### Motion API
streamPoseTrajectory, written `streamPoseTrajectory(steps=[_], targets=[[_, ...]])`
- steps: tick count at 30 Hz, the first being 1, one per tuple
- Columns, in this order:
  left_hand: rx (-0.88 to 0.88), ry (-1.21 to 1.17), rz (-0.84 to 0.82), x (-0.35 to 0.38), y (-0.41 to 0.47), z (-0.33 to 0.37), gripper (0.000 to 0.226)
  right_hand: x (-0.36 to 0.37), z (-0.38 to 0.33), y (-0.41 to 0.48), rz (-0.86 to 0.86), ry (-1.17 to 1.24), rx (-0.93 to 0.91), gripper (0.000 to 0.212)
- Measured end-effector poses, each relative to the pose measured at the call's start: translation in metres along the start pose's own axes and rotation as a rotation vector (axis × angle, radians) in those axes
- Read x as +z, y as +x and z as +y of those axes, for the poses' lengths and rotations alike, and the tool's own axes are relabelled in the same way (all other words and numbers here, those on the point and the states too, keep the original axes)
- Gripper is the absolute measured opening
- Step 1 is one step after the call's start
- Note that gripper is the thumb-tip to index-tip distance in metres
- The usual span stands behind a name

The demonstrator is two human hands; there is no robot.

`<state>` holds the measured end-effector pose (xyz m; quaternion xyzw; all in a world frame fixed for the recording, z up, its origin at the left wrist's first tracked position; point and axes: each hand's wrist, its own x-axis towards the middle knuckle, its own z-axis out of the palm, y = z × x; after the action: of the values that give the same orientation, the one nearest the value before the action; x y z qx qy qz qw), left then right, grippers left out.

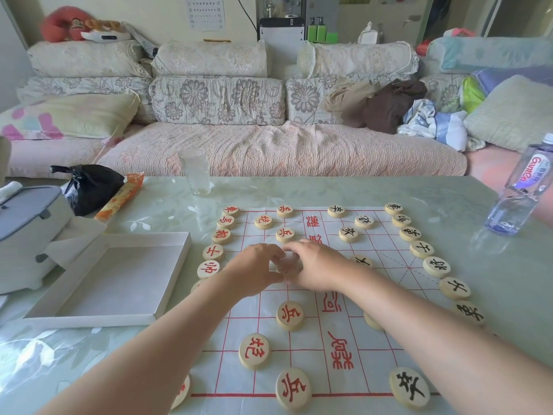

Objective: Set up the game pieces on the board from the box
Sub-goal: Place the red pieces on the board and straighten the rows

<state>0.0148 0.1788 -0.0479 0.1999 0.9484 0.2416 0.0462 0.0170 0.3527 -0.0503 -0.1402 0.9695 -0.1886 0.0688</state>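
Both hands, left (254, 269) and right (317, 266), meet mid-board (374, 244), fingers pinching one blurred piece (289, 263); empty box (119, 280) lies left.

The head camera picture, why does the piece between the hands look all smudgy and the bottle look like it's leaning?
In the head view, the piece between the left hand and right hand is blurred, probably by motion, while the other pieces look sharp. The bottle sits at the right edge, where the wide-angle lens bends and tilts things. The table shows soft daylight glare.
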Motion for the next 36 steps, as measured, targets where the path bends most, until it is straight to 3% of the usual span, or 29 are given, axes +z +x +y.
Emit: streamPoseTrajectory(steps=[6, 16, 20, 28, 36], targets=[[0.005, 0.046, -0.010, -0.004, -0.001, 0.008, 0.057, -0.016, -0.001, -0.015, 0.004, 0.033, 0.037, 0.075], [0.160, 0.030, 0.039, 0.000, -0.022, 0.087, 0.043, -0.065, 0.045, -0.116, 0.119, 0.188, 0.182, 0.031], [0.206, 0.019, -0.039, 0.024, -0.033, 0.123, 0.043, -0.055, 0.062, -0.154, 0.034, 0.088, 0.254, 0.033], [0.144, 0.039, -0.114, 0.055, -0.048, 0.137, 0.046, -0.048, 0.066, -0.169, -0.045, 0.015, 0.214, 0.057], [0.101, -0.005, -0.087, 0.067, -0.038, 0.135, 0.047, -0.041, 0.067, -0.157, -0.019, -0.053, 0.201, 0.035]])
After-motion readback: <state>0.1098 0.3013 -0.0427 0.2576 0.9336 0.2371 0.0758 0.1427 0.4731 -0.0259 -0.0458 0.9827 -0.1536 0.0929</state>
